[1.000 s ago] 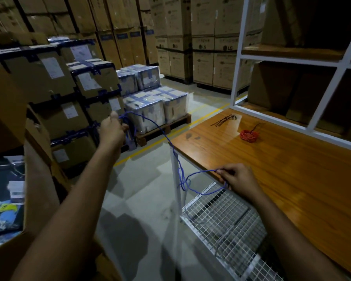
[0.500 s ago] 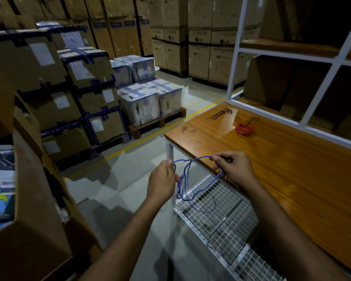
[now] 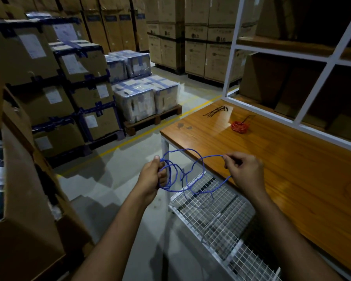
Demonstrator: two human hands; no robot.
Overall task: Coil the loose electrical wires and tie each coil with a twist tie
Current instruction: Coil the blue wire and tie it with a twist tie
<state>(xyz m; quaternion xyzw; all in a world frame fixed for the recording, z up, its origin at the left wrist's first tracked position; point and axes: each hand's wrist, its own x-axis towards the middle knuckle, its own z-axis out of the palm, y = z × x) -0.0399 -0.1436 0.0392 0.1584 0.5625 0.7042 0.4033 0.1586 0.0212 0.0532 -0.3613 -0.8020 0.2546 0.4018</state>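
Note:
A blue wire (image 3: 187, 175) hangs in loose loops between both hands, in front of the wooden table's near left corner. My left hand (image 3: 152, 175) grips a bunch of its loops. My right hand (image 3: 244, 171) pinches another stretch of the same wire between thumb and fingers at the table edge. A red wire coil (image 3: 240, 126) lies on the wooden table (image 3: 292, 179) further back, with a dark tie sticking out of it. A small bundle of black twist ties (image 3: 216, 111) rests near the table's far left corner.
A white wire-mesh shelf (image 3: 221, 220) sits under the table. A white shelving frame (image 3: 292, 55) with brown boxes rises behind the table. Stacked cardboard boxes (image 3: 49, 88) and wrapped cartons on a pallet (image 3: 146, 100) stand left across the concrete floor.
My left hand came back from far out on the left to close beside the right hand. The blue wire went from a long stretched strand to several gathered loops.

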